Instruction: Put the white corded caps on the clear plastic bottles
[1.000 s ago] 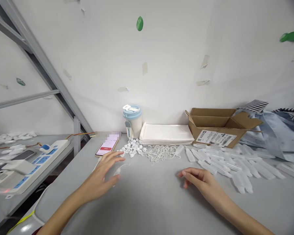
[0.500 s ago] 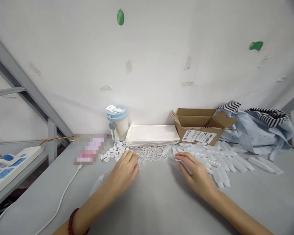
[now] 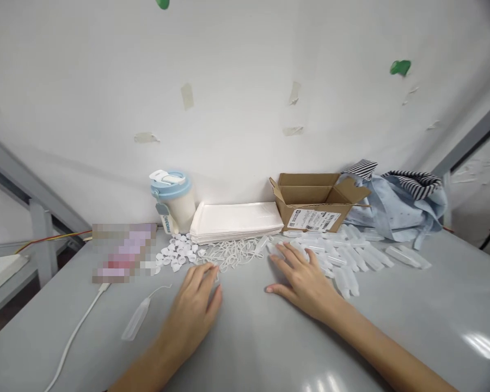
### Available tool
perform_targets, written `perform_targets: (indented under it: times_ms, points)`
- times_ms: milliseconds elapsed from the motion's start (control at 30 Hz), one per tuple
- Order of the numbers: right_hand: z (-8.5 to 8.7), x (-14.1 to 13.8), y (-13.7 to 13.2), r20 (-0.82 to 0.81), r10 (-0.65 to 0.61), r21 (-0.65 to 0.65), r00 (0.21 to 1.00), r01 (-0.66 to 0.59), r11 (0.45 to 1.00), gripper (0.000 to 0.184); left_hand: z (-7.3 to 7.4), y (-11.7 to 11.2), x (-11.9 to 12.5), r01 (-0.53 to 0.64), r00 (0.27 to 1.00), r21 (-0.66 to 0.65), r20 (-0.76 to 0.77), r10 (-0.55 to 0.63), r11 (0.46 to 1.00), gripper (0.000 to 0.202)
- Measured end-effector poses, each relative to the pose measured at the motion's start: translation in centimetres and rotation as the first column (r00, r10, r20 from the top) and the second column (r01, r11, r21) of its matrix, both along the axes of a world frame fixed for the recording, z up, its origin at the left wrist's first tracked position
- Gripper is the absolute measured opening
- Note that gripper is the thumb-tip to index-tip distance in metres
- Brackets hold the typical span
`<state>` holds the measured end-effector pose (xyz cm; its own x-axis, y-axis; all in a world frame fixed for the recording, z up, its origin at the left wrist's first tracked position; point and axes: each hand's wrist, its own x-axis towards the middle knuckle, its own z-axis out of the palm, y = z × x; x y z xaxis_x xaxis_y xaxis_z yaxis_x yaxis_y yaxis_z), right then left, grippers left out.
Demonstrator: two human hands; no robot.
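Note:
My left hand (image 3: pixel 194 305) is low over the table, its fingers bent, with a short bit of white cord (image 3: pixel 217 277) showing at the fingertips. Just beyond it lies a tangle of white cord loops (image 3: pixel 239 253), beside a heap of small white caps (image 3: pixel 178 250). My right hand (image 3: pixel 310 283) has its fingers spread, the tips at the left edge of a pile of clear, flat plastic sleeves (image 3: pixel 347 253). Nothing shows in its grip. To the left of my left hand rests one sleeve with a cord attached (image 3: pixel 136 320).
At the back stand a blue-lidded cup (image 3: pixel 175 204), a stack of white packets (image 3: pixel 239 218) and an open cardboard box (image 3: pixel 314 215). A light blue cloth bag (image 3: pixel 396 209) sits at right. A blurred-out phone (image 3: pixel 126 253) with a white cable (image 3: pixel 77 332) lies at left.
My left hand has drawn back from the cord loops with a bit of cord at its fingertips. The fingers of my right hand have spread wider. The view has turned right.

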<state>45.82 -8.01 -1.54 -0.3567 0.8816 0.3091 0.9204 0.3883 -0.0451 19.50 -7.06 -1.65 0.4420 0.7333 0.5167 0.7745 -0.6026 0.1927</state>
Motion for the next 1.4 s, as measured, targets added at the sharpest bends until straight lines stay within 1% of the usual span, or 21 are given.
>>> perform_targets:
  times_ms: [133,200,300,400,500,567,633,700,767,833,900,967,1000,1033,1067,1133,1167,1200,1233,1300,1400]
  points:
    - [0.6,-0.1,0.1,-0.093,0.024,0.012,0.995,-0.023,1.0,0.03,0.9,-0.4,-0.1,-0.05,0.991,0.052,0.126,0.043,0.997,0.038]
    - [1.0,0.1,0.2,-0.137,0.028,0.04,0.99,-0.022,0.999,0.026,1.3,-0.8,-0.1,-0.064,0.983,0.065,0.178,0.051,0.996,0.038]
    - [1.6,-0.1,-0.2,-0.181,0.053,0.067,0.982,-0.041,0.997,0.025,1.8,-1.5,0.2,-0.004,0.972,0.107,0.235,-0.022,0.994,0.032]
    - [2.1,-1.0,-1.3,-0.356,0.129,0.054,0.925,-0.118,0.992,0.017,1.8,-2.0,0.7,0.071,0.945,0.087,0.312,-0.095,0.994,0.025]
    - [2.3,-2.2,-2.7,-0.555,0.15,-0.03,0.818,-0.2,0.979,0.012,1.8,-2.4,1.2,0.118,0.906,-0.041,0.414,-0.091,0.992,0.018]
    - [2.2,-2.8,-3.5,-0.612,0.136,-0.095,0.779,-0.243,0.965,0.015,1.8,-2.6,1.5,0.146,0.875,-0.164,0.481,-0.05,0.976,0.016]
    - [2.2,-3.3,-4.0,-0.643,0.143,-0.121,0.752,-0.284,0.951,0.017,2.0,-2.7,1.7,0.161,0.849,-0.319,0.528,0.034,0.934,0.015]
    - [2.2,-3.5,-4.2,-0.665,0.157,-0.117,0.731,-0.309,0.944,0.018,2.2,-2.8,1.8,0.161,0.823,-0.462,0.551,0.14,0.872,0.013]
    - [2.2,-3.6,-4.3,-0.676,0.161,-0.117,0.719,-0.321,0.94,0.019,2.4,-3.0,1.9,0.163,0.803,-0.558,0.554,0.219,0.814,0.012]
    - [2.2,-3.7,-4.3,-0.677,0.161,-0.112,0.718,-0.316,0.942,0.02,2.5,-3.1,2.0,0.185,0.793,-0.583,0.564,0.23,0.791,0.012]
    - [2.2,-3.7,-4.3,-0.674,0.168,-0.101,0.719,-0.316,0.943,0.021,2.6,-3.2,2.1,0.214,0.786,-0.574,0.581,0.209,0.79,0.013]
    - [2.2,-3.7,-4.3,-0.672,0.176,-0.093,0.719,-0.318,0.944,0.021,2.8,-3.1,2.2,0.241,0.76,-0.56,0.617,0.206,0.793,0.012]
    - [2.2,-3.7,-4.3,-0.668,0.18,-0.092,0.722,-0.321,0.943,0.021,2.8,-3.1,2.2,0.255,0.735,-0.574,0.638,0.23,0.778,0.012]
    - [2.1,-3.7,-4.2,-0.664,0.187,-0.087,0.724,-0.323,0.942,0.022,2.9,-3.0,2.2,0.275,0.698,-0.606,0.66,0.278,0.746,0.012]
    - [2.1,-3.7,-4.2,-0.659,0.196,-0.078,0.726,-0.326,0.942,0.022,3.1,-2.8,2.2,0.313,0.642,-0.648,0.683,0.348,0.694,0.012]
    - [2.0,-3.7,-4.0,-0.65,0.22,-0.05,0.727,-0.33,0.943,0.023,3.3,-2.5,2.0,0.466,0.478,-0.715,0.699,0.532,0.521,0.018]
    - [1.9,-3.7,-4.0,-0.647,0.232,-0.032,0.726,-0.33,0.943,0.024,3.5,-2.3,2.0,0.556,0.398,-0.711,0.682,0.614,0.43,0.022]
    - [1.8,-3.7,-3.9,-0.647,0.241,-0.014,0.723,-0.328,0.945,0.025,3.6,-2.2,1.9,0.632,0.335,-0.687,0.659,0.673,0.358,0.025]
    - [1.7,-3.6,-3.9,-0.647,0.248,0.001,0.721,-0.325,0.946,0.026,3.6,-2.0,1.8,0.684,0.299,-0.662,0.639,0.709,0.308,0.028]
    - [1.6,-3.6,-3.9,-0.649,0.257,0.023,0.716,-0.319,0.947,0.026,3.6,-1.9,1.7,0.73,0.287,-0.633,0.625,0.726,0.257,0.029]
    - [1.5,-3.6,-3.9,-0.651,0.265,0.041,0.712,-0.315,0.948,0.026,3.4,-2.0,1.8,0.762,0.28,-0.606,0.624,0.729,0.227,0.026]
